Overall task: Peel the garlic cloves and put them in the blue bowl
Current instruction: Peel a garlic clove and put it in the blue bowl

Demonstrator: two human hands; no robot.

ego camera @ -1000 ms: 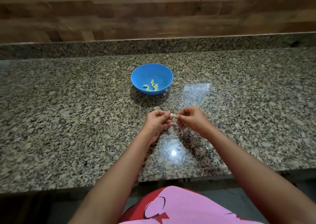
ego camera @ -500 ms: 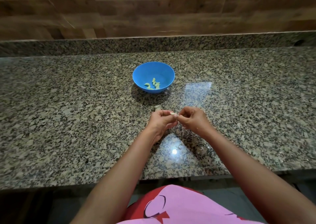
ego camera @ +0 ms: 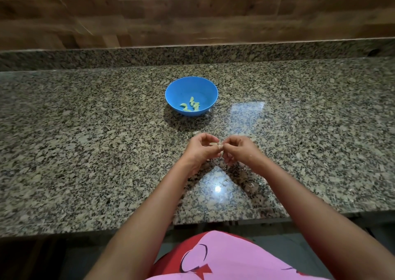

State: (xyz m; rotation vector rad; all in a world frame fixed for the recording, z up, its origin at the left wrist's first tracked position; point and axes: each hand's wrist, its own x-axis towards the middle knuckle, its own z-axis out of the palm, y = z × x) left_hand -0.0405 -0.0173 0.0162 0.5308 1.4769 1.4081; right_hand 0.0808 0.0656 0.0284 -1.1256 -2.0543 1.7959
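A blue bowl (ego camera: 178, 89) stands on the granite counter (ego camera: 85, 151), with several pale peeled garlic cloves (ego camera: 190, 105) lying in its bottom. Nearer to me, my left hand (ego camera: 198, 150) and my right hand (ego camera: 240, 149) meet fingertip to fingertip. Both pinch one small pale garlic clove (ego camera: 216, 144) between them, just above the counter. Most of that clove is hidden by my fingers. A small pale piece (ego camera: 196, 132) lies on the counter just beyond my left hand.
Thin scraps of garlic skin (ego camera: 251, 186) lie on the counter below my right wrist. A raised granite ledge (ego camera: 192, 53) and a wooden wall run along the back. The counter's front edge (ego camera: 106, 229) is close to my body.
My hands stay together on the clove with only small finger shifts. The view has drifted slightly; the bowl has not moved on the counter.
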